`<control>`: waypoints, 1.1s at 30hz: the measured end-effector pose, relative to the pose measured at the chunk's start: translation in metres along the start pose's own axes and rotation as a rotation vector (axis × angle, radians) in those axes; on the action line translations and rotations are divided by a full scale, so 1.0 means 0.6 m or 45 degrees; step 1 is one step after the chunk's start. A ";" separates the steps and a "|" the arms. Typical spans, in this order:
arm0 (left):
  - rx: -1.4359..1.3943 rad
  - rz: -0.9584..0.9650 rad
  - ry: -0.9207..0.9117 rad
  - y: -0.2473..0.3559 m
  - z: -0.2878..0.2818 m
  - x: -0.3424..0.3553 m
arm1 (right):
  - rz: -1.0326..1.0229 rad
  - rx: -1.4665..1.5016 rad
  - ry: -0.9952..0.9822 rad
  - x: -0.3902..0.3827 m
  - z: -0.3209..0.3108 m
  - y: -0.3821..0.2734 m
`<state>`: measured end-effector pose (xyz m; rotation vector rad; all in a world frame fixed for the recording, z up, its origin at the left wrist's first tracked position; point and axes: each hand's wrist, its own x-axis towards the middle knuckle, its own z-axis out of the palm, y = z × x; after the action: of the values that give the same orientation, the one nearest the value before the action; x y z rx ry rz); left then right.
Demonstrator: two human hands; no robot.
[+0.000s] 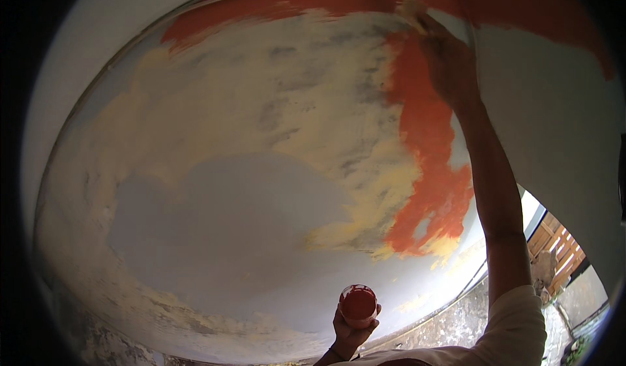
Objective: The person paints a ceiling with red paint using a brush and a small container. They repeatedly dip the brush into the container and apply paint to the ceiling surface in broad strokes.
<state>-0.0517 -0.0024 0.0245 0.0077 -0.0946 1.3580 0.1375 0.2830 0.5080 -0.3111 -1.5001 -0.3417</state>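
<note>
Orange-red paint (pixel 427 128) sits in ragged, streaky patches on a blotchy grey-and-cream wall (pixel 248 196). Right hand (pixel 454 62) has its fingers closed on a pale brush (pixel 411 10) near the wall's top edge, toward the right corner, bristles angled up-left along its slanted long axis; handle's mostly hidden. Left hand's (pixel 352 333) fingers wrap a round, red-filled cup (pixel 358 314) by the lower edge, forearm mostly cut off.

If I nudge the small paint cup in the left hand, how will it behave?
The paint cup would probably spill if tipped, since its top is open. Its paint-marked rim may be slippery if wet. Being round, it could roll if laid sideways.
</note>
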 end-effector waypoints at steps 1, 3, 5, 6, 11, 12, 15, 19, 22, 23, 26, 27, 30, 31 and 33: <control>0.013 0.014 0.002 0.003 -0.002 -0.003 | -0.136 -0.060 -0.026 0.001 0.020 -0.013; 0.010 0.057 -0.035 0.001 -0.013 -0.010 | -0.266 -0.161 -0.183 0.002 0.043 -0.068; 0.023 0.108 -0.049 0.006 -0.019 -0.020 | -0.329 -0.214 -0.329 0.019 0.066 -0.111; 0.033 0.119 -0.046 0.010 -0.020 -0.023 | -0.400 -0.244 -0.349 0.039 0.077 -0.120; 0.061 0.192 -0.085 0.032 -0.029 -0.036 | -0.622 -0.203 -0.262 0.100 0.135 -0.155; 0.063 0.205 -0.085 0.034 -0.026 -0.040 | -0.605 -0.192 -0.285 0.106 0.141 -0.176; 0.046 0.212 -0.065 0.040 -0.023 -0.042 | -0.536 -0.356 -0.381 0.127 0.166 -0.189; 0.055 0.207 -0.037 0.049 -0.023 -0.048 | -0.550 -0.379 -0.341 0.148 0.171 -0.165; 0.070 0.223 0.016 0.052 -0.020 -0.056 | -0.510 -0.339 -0.352 0.147 0.141 -0.137; 0.077 0.242 0.006 0.051 -0.020 -0.061 | -0.502 -0.331 -0.345 0.142 0.131 -0.122; 0.108 0.287 -0.017 0.057 -0.019 -0.066 | -0.452 -0.303 -0.307 0.137 0.090 -0.097; 0.112 0.306 -0.001 0.059 -0.028 -0.067 | -0.407 -0.276 -0.302 0.126 0.074 -0.102; 0.076 0.248 -0.108 0.068 -0.049 -0.068 | -0.143 -0.325 -0.393 0.120 0.050 -0.137; 0.061 0.208 -0.170 0.071 -0.052 -0.067 | -0.031 -0.364 -0.435 0.122 0.046 -0.144; 0.088 0.207 -0.162 0.070 -0.052 -0.060 | -0.478 -0.391 -0.246 0.142 0.069 -0.106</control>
<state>-0.0984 -0.0268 -0.0113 0.1474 -0.1584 1.5226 0.0772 0.2394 0.5947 -0.3102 -1.6971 -0.8665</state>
